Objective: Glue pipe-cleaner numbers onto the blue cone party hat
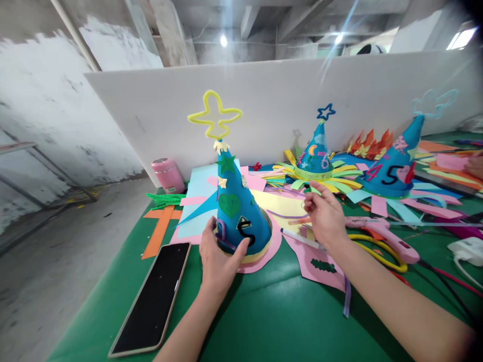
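Observation:
A blue paper cone hat [236,206] stands on the table in front of me, with a pink brim, green and cream stars, a green heart and a black "S"-like figure. A yellow pipe-cleaner shape [215,118] rises from its tip. My left hand [221,256] grips the cone low on its front, thumb and fingers spread around it. To the right, my right hand [324,213] is pinched together on a small green piece [311,189], mostly covered by the fingers. Below that hand are a white pen [300,238] and a pink paper sheet [320,266].
A phone [153,299] lies at left, near green pipe cleaners [164,201] and a pink bottle [168,176]. Two more blue cone hats, one starred [315,156], one numbered [396,163], stand behind. A pink glue gun [385,234] and cables lie right. Another person's hand [475,166] shows far right.

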### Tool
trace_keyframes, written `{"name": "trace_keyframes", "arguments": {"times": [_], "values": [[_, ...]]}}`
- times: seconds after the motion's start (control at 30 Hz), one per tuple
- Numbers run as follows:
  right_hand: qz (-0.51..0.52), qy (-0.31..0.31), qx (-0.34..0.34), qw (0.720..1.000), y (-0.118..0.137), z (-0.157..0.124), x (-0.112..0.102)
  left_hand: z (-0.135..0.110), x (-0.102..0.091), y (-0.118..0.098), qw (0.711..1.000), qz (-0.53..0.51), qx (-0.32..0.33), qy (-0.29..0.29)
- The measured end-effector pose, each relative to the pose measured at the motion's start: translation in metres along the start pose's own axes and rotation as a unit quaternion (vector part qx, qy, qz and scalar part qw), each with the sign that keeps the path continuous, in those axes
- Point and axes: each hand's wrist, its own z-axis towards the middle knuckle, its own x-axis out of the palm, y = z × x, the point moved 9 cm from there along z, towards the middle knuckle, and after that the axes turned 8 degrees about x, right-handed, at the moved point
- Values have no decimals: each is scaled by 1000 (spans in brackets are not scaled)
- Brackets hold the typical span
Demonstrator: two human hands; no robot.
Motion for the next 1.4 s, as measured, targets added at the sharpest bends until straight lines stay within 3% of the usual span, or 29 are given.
{"name": "trace_keyframes", "arguments": {"times": [0.2,0.4,0.63,0.73,0.83,0.9,0.97,1.03,1.1,1.17,1.4], "values": [[55,-12,-26,998,24,-8,-18,-7,1,-9,998,47,28,-1],[94,-5,-27,995,27,-14,-20,-17,0,-12,996,93,-1,-5],[89,-101,-105,985,68,-6,-66,-27,2,-28,993,113,-8,-21],[61,-127,-149,979,75,-6,-75,-33,-1,-29,995,93,4,-26],[2,-90,-161,983,59,-15,-55,-39,-6,-27,996,77,13,-30],[-74,15,-123,990,33,-27,-21,-42,-8,-23,997,66,7,-34],[-271,198,-80,938,-4,-50,27,-44,-9,-16,998,45,-12,-37],[-389,276,-106,872,-26,-73,49,-46,-8,-10,999,18,-31,-36],[-448,311,-151,824,-34,-88,60,-46,-7,-7,999,-8,-41,-34],[-476,324,-175,798,-36,-95,64,-45,-6,-6,998,-28,-47,-35],[-497,316,-177,789,-34,-100,62,-39,-11,3,991,-84,-89,-57]]}}
